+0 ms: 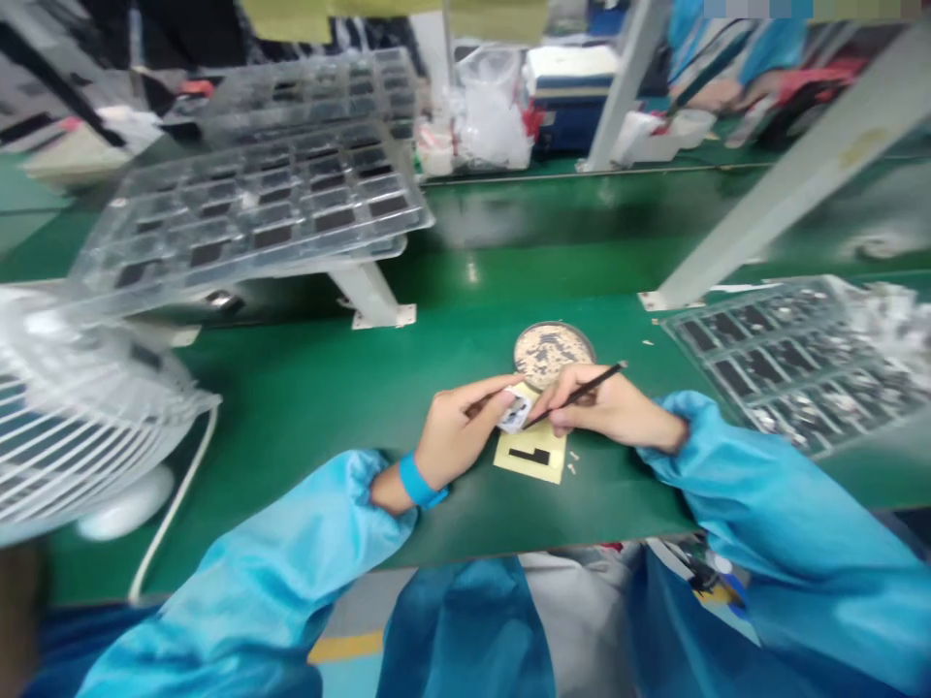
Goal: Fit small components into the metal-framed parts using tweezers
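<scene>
My left hand (pixel 460 431) is closed on a small white part (pixel 515 411) with dark marks, held between thumb and fingers. My right hand (pixel 597 405) grips thin dark tweezers (pixel 584 390), their tip touching or very close to the white part's right edge. Under the hands lies a yellow sheet (pixel 530 469) bearing a black L-shaped piece (pixel 529 456). Just behind them sits a round dish (pixel 553 351) filled with small beige and dark bits. A few tiny pale scraps (pixel 572 460) lie right of the sheet.
A white fan (pixel 80 427) with its cable stands at the left. Clear trays (pixel 262 204) of dark parts rest on a raised shelf behind it. Another tray (pixel 792 359) lies at the right. Slanted metal posts (pixel 792 165) rise behind. A person's hands (pixel 717 95) show across the bench.
</scene>
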`<action>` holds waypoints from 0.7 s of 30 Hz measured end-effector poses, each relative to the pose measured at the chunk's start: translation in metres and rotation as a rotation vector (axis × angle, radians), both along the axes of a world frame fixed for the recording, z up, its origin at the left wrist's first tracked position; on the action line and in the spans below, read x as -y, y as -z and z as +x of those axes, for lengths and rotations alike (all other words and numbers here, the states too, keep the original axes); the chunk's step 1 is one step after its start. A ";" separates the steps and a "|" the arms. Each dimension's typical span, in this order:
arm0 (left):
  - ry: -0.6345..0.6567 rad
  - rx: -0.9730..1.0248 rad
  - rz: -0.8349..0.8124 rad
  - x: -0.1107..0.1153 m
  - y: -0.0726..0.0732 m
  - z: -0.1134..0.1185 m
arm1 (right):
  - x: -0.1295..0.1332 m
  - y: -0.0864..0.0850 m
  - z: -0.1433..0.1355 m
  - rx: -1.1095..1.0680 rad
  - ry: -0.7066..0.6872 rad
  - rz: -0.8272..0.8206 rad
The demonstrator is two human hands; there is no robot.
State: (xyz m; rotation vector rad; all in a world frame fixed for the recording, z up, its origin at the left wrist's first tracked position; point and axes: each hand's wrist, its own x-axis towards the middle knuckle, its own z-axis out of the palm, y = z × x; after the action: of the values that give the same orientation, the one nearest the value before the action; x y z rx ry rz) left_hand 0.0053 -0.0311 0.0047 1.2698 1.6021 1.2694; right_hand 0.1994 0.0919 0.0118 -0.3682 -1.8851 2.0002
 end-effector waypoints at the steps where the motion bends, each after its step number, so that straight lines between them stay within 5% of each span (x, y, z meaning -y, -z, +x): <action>1: -0.024 -0.008 -0.008 0.000 -0.001 -0.001 | 0.002 -0.001 0.001 -0.009 -0.042 -0.010; 4: -0.095 0.014 -0.019 -0.004 -0.001 -0.005 | 0.014 -0.006 0.003 0.027 -0.222 -0.001; 7: -0.100 0.094 -0.041 -0.010 0.000 -0.008 | 0.026 -0.014 0.012 0.070 -0.222 0.075; 11: 0.002 0.260 -0.047 -0.012 0.000 -0.007 | 0.009 -0.038 0.058 0.150 0.188 0.210; 15: 0.008 0.357 -0.023 -0.011 0.002 -0.004 | -0.044 -0.059 0.148 0.305 0.704 0.417; 17: 0.004 0.333 -0.060 -0.012 0.003 -0.004 | -0.067 -0.058 0.195 0.671 0.893 0.710; 18: 0.011 0.311 -0.093 -0.012 0.003 -0.004 | -0.074 -0.054 0.216 0.939 0.866 0.840; 21: 0.034 0.271 -0.152 -0.012 0.002 -0.004 | -0.081 -0.034 0.259 1.112 0.742 0.826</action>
State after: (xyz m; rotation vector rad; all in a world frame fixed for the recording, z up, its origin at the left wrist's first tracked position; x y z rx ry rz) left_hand 0.0009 -0.0189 0.0026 0.9820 1.4468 1.2161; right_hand 0.4584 0.1728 0.0455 -1.8014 -2.3448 0.3779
